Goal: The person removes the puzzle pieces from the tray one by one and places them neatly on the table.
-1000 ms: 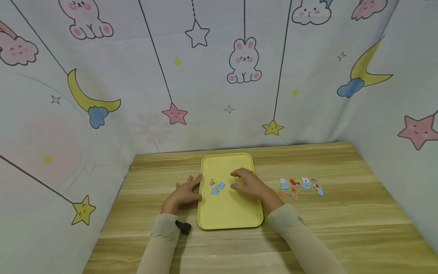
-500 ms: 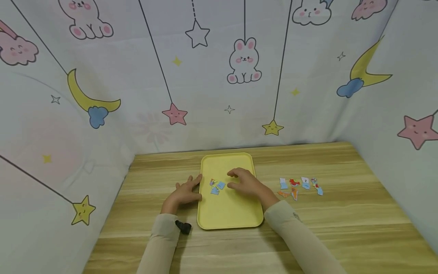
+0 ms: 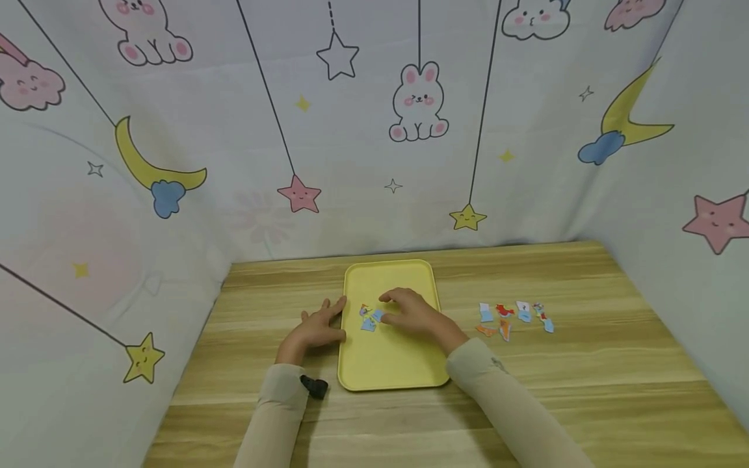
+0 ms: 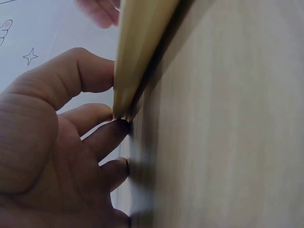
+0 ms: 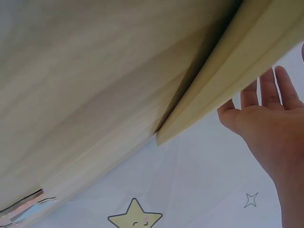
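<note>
Touching the left rim of one yellow tray (image 3: 389, 370): left hand (image 3: 318, 328), fingers spread, thumb and forefinger tips at the edge, other fingers beside it. Left grip relaxed, nothing held. Tray lies flat on the wooden surface (image 3: 591, 390).

Three small picture pieces (image 3: 368, 325) on the tray, left of its middle, grouped close; two mostly blue, one multicoloured.

Right hand (image 3: 412, 312) over the tray, thumb by the nearest blue piece; whether it touches, cannot tell. Right grip moderately wide, gap between thumb and fingers, nothing seen in it.

Right of the tray, on the surface: six or seven loose pieces (image 3: 504, 311), two of them orange, one red; the far-right pair may be one piece.

Behind: pale curtain (image 3: 351, 143), two yellow moons (image 3: 136, 157).
</note>
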`<state>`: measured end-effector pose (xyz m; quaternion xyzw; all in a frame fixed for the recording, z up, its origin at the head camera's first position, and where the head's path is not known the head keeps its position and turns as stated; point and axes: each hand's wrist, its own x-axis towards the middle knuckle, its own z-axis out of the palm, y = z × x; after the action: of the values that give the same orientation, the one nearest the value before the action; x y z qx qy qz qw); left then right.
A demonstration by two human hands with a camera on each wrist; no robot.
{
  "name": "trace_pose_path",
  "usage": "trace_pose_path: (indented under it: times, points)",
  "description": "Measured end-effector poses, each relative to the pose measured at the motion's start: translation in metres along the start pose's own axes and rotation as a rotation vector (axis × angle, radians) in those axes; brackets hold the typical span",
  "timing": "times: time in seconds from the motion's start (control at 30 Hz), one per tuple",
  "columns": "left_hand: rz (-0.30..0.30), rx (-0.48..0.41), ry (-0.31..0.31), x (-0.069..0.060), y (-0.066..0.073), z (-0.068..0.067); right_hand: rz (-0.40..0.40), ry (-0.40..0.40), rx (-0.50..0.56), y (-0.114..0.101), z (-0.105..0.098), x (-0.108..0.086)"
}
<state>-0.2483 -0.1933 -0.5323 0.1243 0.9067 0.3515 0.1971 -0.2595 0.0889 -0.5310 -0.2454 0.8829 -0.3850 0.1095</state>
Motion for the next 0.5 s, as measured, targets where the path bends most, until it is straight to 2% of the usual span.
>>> trace_pose_path:
  times: [0.17,0.5]
  points:
    - [0.004,-0.001,0.0,0.001,0.0,0.0,0.0,-0.026,-0.031,-0.003,0.003,0.002]
    - [0.002,0.001,-0.008,0.001,-0.001,0.0,-0.09,-0.053,-0.189,0.0,0.012,0.009]
